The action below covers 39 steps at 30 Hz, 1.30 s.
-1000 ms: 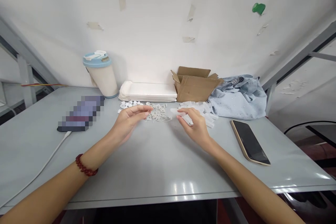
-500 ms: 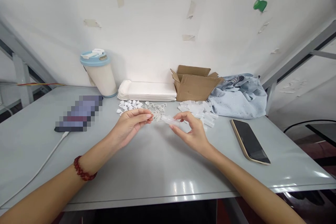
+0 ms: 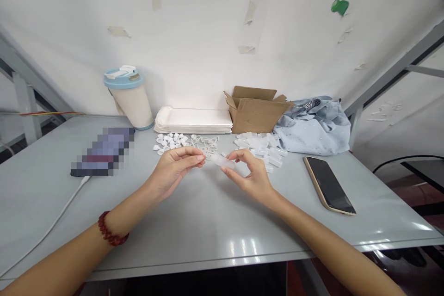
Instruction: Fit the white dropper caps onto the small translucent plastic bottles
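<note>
My right hand [image 3: 252, 176] pinches a translucent plastic tube [image 3: 222, 161] between thumb and fingers, tilted with its far end toward the left. Close to that end, the fingertips of my left hand [image 3: 177, 167] are pressed together; whatever they hold is too small to make out. Behind the left hand lie several small white caps [image 3: 170, 140]. A tangle of thin, pale plastic pieces [image 3: 205, 142] is between the caps and a pile of similar translucent tubes [image 3: 259, 142] behind my right hand.
Along the wall stand a cream tumbler [image 3: 133, 104] with a blue lid, a stack of white paper packets [image 3: 194, 120], an open cardboard box [image 3: 256, 115] and a light blue cloth [image 3: 314, 132]. A phone [image 3: 329, 185] lies right; a blurred-out device [image 3: 104, 151] with a cable lies left.
My left hand has moved slightly right, and the tube in my right hand has shifted a little left, bringing the left fingertips and tube end closer. The view has shifted slightly.
</note>
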Motion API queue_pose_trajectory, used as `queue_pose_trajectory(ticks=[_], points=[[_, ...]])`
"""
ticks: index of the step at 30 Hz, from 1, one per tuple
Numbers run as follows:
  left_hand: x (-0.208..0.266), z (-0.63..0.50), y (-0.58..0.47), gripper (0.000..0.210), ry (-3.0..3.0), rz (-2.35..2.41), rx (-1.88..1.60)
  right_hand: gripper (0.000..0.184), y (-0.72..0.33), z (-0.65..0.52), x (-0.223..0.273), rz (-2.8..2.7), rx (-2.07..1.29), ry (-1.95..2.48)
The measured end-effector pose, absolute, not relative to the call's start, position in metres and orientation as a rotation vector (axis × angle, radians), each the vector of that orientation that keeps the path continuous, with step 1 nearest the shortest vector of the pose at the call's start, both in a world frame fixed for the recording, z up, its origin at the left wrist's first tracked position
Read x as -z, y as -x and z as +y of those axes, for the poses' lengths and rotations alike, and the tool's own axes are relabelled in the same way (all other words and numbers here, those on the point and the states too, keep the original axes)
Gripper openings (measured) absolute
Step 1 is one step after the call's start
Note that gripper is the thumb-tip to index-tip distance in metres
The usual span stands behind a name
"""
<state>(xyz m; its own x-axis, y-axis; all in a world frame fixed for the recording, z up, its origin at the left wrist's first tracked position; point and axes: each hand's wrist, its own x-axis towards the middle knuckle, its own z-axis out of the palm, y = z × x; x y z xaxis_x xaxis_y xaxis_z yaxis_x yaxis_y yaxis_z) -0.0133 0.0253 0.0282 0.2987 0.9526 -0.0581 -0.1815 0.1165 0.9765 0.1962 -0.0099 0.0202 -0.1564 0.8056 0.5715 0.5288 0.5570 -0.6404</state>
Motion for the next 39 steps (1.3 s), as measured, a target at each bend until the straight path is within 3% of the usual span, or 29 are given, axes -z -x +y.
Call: queue_pose_trajectory(ticks=[13, 23, 26, 30, 36, 39], points=[[-0.038, 0.017, 0.005, 0.022, -1.42, 0.976, -0.864, 0.014, -0.193, -0.012, -0.008, -1.921, -0.332, 1.027], [-0.025, 0.012, 0.001, 0.026, -1.585, 1.019, -0.702, 0.015, -0.19, -0.014, -0.004, -2.242, 0.208, 0.86], [-0.024, 0.008, -0.002, 0.028, -1.627, 1.048, -0.712, 0.014, -0.19, -0.014, -0.003, -2.249, 0.236, 0.852], [-0.028, 0.005, -0.003, 0.024, -1.628, 1.008, -0.781, 0.019, -0.19, -0.015, -0.002, -2.169, -0.022, 1.01], [-0.03, 0.002, -0.001, 0.016, -2.049, 0.926, -1.041, 0.027, -0.187, -0.014, -0.018, -1.601, -1.073, 1.16], [-0.024, 0.002, -0.001, 0.024, -2.466, 0.837, -1.318, 0.031, -0.184, -0.012, -0.022, -1.413, -1.366, 1.11]])
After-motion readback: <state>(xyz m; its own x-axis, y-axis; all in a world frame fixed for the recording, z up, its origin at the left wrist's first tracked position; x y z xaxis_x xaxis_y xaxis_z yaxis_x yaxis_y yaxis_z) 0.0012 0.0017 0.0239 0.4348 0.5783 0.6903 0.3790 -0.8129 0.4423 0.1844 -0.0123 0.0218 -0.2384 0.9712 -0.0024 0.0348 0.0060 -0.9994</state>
